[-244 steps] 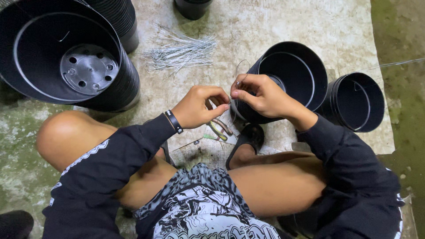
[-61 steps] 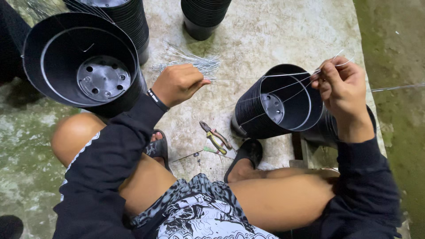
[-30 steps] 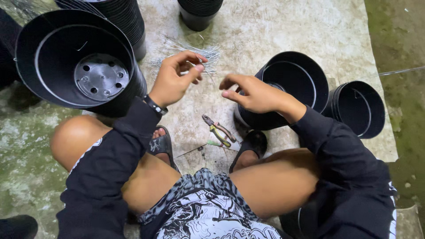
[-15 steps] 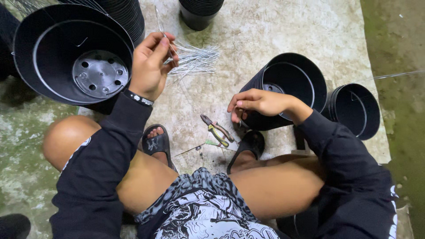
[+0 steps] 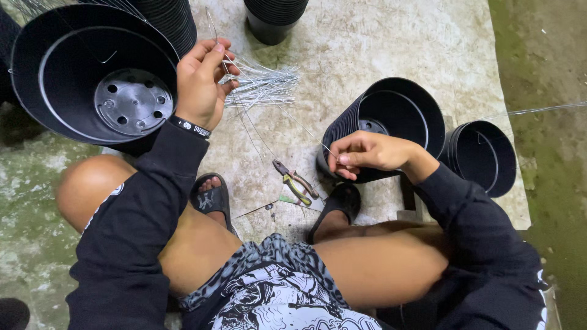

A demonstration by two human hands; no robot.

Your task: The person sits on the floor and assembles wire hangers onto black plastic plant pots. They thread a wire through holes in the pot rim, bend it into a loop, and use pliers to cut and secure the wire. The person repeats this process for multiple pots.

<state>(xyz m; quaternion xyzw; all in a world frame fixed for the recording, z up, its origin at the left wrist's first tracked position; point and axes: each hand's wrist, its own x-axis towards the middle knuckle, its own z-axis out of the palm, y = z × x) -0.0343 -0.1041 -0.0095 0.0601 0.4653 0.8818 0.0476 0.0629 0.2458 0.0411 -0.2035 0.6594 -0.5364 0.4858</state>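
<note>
Lower half of the frame: the person's bent bare legs, patterned shorts and black sleeves, seated on the concrete floor [image 5: 379,43]; two black sandals on the feet. Just above the sandals, centre: one pair of pliers [image 5: 296,181] with yellow-and-red handles, lying on the floor, untouched. Centre right: right hand [image 5: 367,156], grip narrow, thumb and fingertips pinched on the near end of a thin wire [image 5: 287,116], just in front of a black plastic pot [image 5: 391,125] lying on its side, mouth toward the camera. Right of it: second black pot [image 5: 483,156], also on its side, close beside the first. Upper left of centre: left hand [image 5: 202,82], raised, grip closed on the far end of the same wire; black wristband at the wrist. Behind that hand: loose bundle of cut wires [image 5: 263,82] on the floor. Upper left: large black pot [image 5: 92,79], tipped, perforated base visible. Top edge: stacks of nested black pots [image 5: 275,15].
</note>
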